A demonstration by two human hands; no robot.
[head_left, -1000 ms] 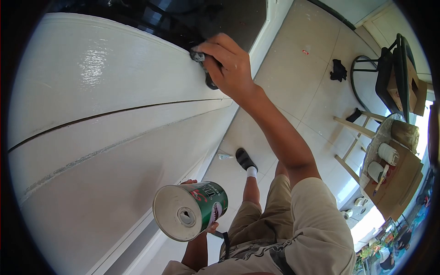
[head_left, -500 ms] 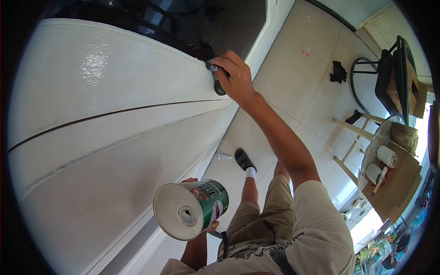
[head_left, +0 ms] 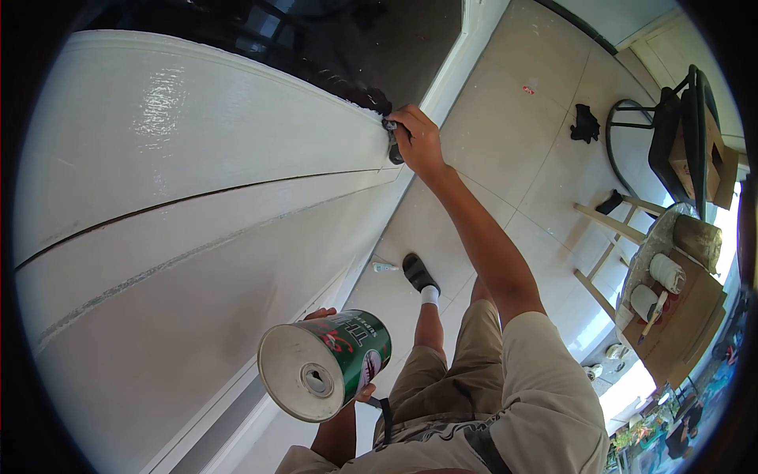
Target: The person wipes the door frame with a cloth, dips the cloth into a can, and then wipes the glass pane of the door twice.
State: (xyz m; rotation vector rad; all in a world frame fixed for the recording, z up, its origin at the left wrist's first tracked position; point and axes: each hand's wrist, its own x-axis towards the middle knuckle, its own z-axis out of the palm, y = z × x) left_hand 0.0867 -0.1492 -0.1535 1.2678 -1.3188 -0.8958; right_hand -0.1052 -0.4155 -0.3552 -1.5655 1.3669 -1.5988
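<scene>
My right hand point(head_left: 421, 141) is closed around a dark wadded cloth point(head_left: 395, 150) with greyish-white smears. It presses the cloth at the corner where the white panel point(head_left: 229, 103) meets a dark glass pane point(head_left: 410, 47). Part of the cloth is hidden behind my fingers. My left hand point(head_left: 366, 392) grips a green and white can point(head_left: 359, 340), tilted so its pale end with a small round opening faces up toward me. Only some fingers of that hand show around the can's sides. Wet-looking glints lie on the white panel.
A stool point(head_left: 608, 223) at right carries cardboard point(head_left: 681, 340), white rolls point(head_left: 666, 272) and a brush point(head_left: 652, 314). Behind it stands a black chair point(head_left: 667, 150) with a box. A black cloth item point(head_left: 584, 124) and a small tube point(head_left: 384, 267) lie on the tiled floor.
My right hand has slid right and slightly down along the panel's edge with the cloth, toward the corner. The can in my left hand has shifted slightly left and down.
</scene>
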